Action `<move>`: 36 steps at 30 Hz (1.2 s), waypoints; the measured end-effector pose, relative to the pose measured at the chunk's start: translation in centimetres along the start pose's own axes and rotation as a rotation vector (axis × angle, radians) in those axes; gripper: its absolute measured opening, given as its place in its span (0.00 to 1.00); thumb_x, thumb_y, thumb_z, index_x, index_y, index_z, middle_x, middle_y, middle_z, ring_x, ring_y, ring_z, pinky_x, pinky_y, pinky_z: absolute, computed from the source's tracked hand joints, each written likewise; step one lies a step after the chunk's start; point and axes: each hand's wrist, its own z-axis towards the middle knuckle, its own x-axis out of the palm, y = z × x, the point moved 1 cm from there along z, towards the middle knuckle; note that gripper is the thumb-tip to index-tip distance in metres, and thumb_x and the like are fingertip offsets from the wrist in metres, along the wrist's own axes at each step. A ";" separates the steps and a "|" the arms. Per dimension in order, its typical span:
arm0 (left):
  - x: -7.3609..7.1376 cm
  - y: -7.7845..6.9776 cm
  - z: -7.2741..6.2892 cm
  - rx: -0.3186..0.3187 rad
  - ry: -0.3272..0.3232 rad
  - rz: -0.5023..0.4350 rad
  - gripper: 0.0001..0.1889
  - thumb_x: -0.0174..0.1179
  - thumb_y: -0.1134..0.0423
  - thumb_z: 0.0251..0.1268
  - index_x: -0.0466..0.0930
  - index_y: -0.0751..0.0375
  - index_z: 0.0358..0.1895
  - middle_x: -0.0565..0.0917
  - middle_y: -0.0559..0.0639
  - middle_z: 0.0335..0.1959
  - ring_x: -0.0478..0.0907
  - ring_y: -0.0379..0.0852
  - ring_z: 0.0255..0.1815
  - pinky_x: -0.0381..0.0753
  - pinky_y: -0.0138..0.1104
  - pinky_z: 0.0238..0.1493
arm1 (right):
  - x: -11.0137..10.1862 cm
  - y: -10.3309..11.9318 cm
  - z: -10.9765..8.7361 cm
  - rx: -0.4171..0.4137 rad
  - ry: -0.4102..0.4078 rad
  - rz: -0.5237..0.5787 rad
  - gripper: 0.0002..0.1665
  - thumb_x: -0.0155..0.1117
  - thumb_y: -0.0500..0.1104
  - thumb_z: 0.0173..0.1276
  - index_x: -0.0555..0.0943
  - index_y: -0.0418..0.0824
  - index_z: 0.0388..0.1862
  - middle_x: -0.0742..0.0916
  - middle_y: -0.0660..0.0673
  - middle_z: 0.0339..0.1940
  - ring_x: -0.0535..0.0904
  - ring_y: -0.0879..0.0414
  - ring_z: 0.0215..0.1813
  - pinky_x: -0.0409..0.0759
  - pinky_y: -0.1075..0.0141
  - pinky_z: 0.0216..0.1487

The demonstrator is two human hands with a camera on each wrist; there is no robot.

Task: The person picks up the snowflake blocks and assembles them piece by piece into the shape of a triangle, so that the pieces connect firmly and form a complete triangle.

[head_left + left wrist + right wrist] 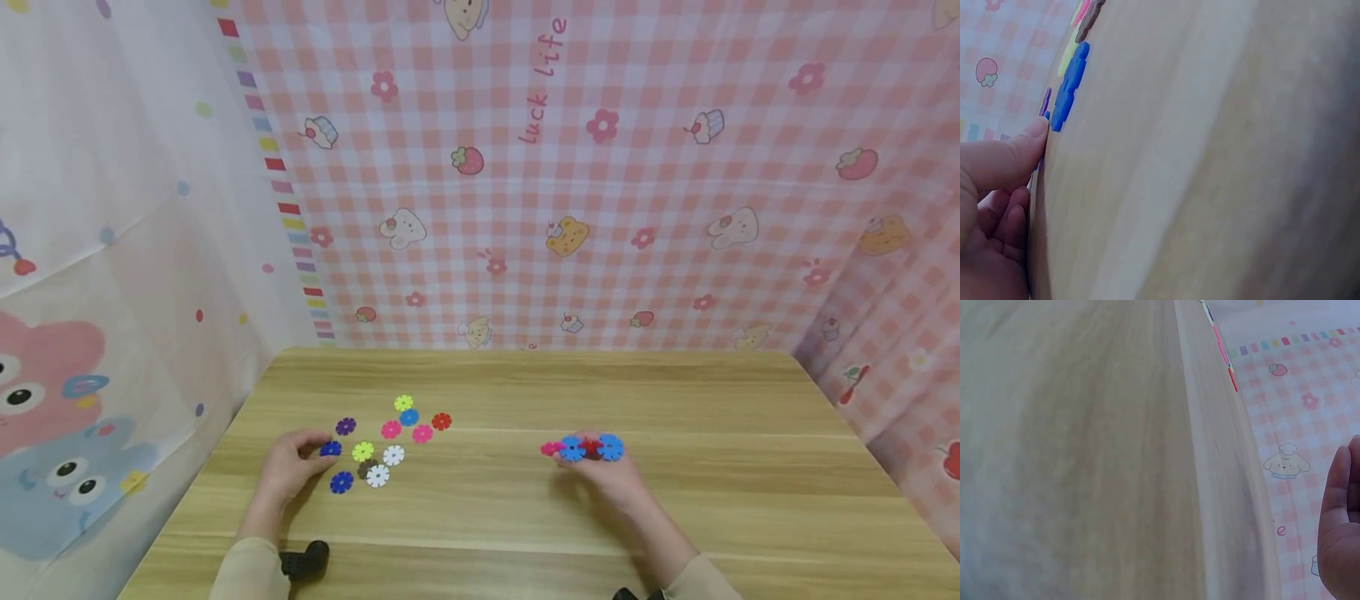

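My left hand [288, 468] is at the left of the table, its thumb and forefinger pinching a dark blue notched plastic disc [330, 448]. In the left wrist view, the thumb of that hand [1000, 169] is at the table surface beside another dark blue disc [1071, 87]. On the right, my right hand [609, 479] holds a row of interlocked discs: a pink one [551, 448], a blue one [572, 448], a red one [592, 448] and another blue one [611, 447]. Only part of the right hand [1341, 531] shows in the right wrist view; the row is out of sight there.
Loose discs lie right of my left hand: purple [346, 427], yellow [363, 452], white [393, 455], pink [392, 429], red [442, 422] and several others. A brown disc [366, 469] is partly under a white one [378, 476]. Patterned curtains [525, 192] stand behind the wooden table [480, 517].
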 end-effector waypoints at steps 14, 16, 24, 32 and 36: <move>0.1 -0.1 -0.3 -0.042 -0.007 0.016 0.15 0.70 0.70 0.58 0.79 0.72 0.46 0.80 0.64 0.45 0.74 0.60 0.49 0.72 0.52 0.54 | 0.2 -0.2 0.1 -0.056 0.043 0.058 0.07 0.69 0.26 0.58 0.83 0.30 0.36 0.89 0.54 0.32 0.82 0.61 0.37 0.82 0.70 0.43; 0.1 -0.1 -0.3 -0.036 -0.008 0.006 0.17 0.70 0.70 0.58 0.79 0.73 0.48 0.81 0.63 0.45 0.74 0.59 0.48 0.72 0.51 0.54 | 0.3 -0.1 0.1 -0.048 0.038 0.057 0.07 0.69 0.26 0.58 0.83 0.28 0.36 0.89 0.53 0.33 0.82 0.61 0.38 0.82 0.70 0.44; 0.2 0.0 -0.1 0.010 0.010 0.063 0.15 0.70 0.70 0.59 0.81 0.71 0.48 0.81 0.63 0.46 0.75 0.58 0.48 0.73 0.51 0.52 | 0.2 -0.2 0.1 -0.036 0.052 0.043 0.13 0.68 0.27 0.60 0.79 0.20 0.42 0.89 0.54 0.34 0.82 0.62 0.38 0.81 0.70 0.45; 0.3 0.2 -0.1 -0.014 -0.014 0.012 0.15 0.71 0.71 0.57 0.78 0.69 0.45 0.80 0.58 0.41 0.74 0.55 0.45 0.73 0.44 0.49 | 0.2 -0.3 0.2 -0.038 0.052 0.035 0.11 0.70 0.27 0.58 0.81 0.24 0.40 0.89 0.55 0.32 0.82 0.60 0.38 0.81 0.69 0.45; 0.2 0.1 -0.3 -0.026 -0.025 0.002 0.14 0.70 0.72 0.57 0.78 0.68 0.46 0.80 0.57 0.40 0.74 0.51 0.43 0.74 0.38 0.46 | 0.1 -0.4 0.2 -0.024 0.052 0.019 0.12 0.70 0.29 0.58 0.81 0.25 0.40 0.89 0.54 0.32 0.82 0.60 0.38 0.81 0.68 0.45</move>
